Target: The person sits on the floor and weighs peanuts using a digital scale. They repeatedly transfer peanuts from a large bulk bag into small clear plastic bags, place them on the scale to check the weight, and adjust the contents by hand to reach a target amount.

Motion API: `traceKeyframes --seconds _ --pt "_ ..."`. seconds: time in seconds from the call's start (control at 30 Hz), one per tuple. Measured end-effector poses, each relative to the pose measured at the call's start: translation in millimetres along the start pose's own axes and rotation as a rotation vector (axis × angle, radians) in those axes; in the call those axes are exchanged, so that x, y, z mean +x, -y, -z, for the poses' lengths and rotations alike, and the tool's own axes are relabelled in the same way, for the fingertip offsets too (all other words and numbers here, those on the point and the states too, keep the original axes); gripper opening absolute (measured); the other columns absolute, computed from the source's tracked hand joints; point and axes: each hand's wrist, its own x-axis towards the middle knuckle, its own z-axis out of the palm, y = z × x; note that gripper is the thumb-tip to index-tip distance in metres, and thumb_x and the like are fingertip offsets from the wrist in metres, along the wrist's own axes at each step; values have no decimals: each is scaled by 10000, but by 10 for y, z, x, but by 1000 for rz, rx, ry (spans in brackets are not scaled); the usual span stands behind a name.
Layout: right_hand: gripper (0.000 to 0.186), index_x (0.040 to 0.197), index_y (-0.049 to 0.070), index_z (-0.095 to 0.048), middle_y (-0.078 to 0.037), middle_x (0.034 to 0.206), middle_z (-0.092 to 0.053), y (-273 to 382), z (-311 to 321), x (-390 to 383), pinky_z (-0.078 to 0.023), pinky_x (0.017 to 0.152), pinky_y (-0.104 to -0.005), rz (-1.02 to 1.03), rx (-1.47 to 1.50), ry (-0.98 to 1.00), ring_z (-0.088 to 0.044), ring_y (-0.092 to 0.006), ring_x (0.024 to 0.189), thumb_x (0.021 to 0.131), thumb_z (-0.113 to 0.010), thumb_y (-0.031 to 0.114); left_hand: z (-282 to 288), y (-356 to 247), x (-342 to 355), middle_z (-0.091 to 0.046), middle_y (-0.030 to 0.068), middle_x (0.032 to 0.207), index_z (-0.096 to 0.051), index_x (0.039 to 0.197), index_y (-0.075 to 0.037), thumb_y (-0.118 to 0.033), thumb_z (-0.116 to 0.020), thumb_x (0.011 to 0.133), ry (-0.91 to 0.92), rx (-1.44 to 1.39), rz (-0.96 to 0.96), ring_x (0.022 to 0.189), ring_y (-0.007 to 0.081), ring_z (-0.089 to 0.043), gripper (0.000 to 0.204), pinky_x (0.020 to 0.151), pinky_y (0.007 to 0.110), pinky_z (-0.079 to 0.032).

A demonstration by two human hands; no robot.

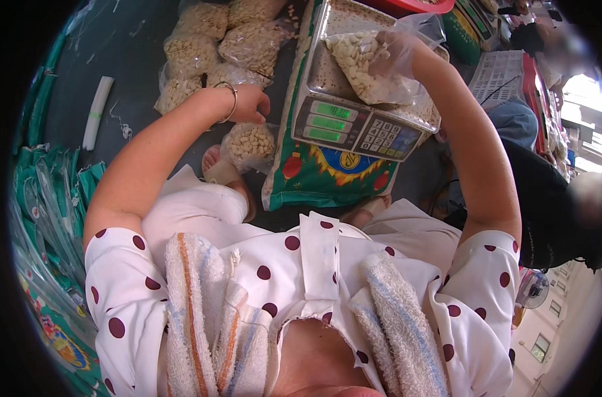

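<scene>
My left hand (248, 102) is just above a small clear bag of pale kernels (248, 147) on the floor, its fingers loosely curled and apart. My right hand (397, 51) grips the top of another clear bag of kernels (354, 66), partly hidden by the plastic, over the steel pan of a digital scale (328, 30). The scale, with lit green displays, rests on a large printed green sack (294, 185). Several filled bags (195, 56) lie in a group beyond my left hand.
A white rod (97, 112) and a pile of green packaging (43, 212) lie at the left. A red container (413, 5) is behind the scale. At the right are white crates (486, 76) and other people (546, 218). My feet flank the sack.
</scene>
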Motion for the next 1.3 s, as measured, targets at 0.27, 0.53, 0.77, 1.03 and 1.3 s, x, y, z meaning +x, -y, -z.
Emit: traceKeyframes --seconds 0.27,0.53,0.77,1.03,1.3 --pt "218 839 12 -652 -105 677 -636 -212 41 -50 -478 528 -309 25 183 -79 -594 -180 543 748 -668 210 2 -19 -9 -643 147 1032 -635 1075 -63 -266 -667 769 -25 42 -22 967 294 -606 369 849 362 -470" --pt "220 971 -12 -658 -45 605 -588 -365 367 -414 -441 460 -234 -24 417 -279 -537 -89 475 834 -628 157 -27 83 35 -641 155 1048 -623 1087 -46 -265 -666 768 -29 33 -35 973 295 -608 389 852 362 -473" --pt "274 1059 -3 -651 -48 806 -659 -383 517 -739 -480 540 -199 56 824 -363 -577 -74 616 857 -639 181 -25 53 -44 -644 161 1026 -634 1072 -55 -257 -649 776 -42 31 -53 960 308 -608 359 845 376 -472" --pt "280 1091 -14 -619 -86 821 -664 -255 534 -1329 -491 505 -188 84 1200 -198 -578 -69 598 877 -618 167 -13 8 -36 -598 161 1130 -693 986 -112 -278 -665 739 92 33 -48 1024 308 -575 298 891 361 -447" --pt "206 1013 -26 -644 -85 808 -669 140 64 -1583 -515 479 -212 -20 1209 161 -601 -81 573 856 -620 105 -36 -129 -118 -523 166 1240 -677 1045 -109 -311 -665 741 210 116 16 1152 318 -495 364 970 356 -396"
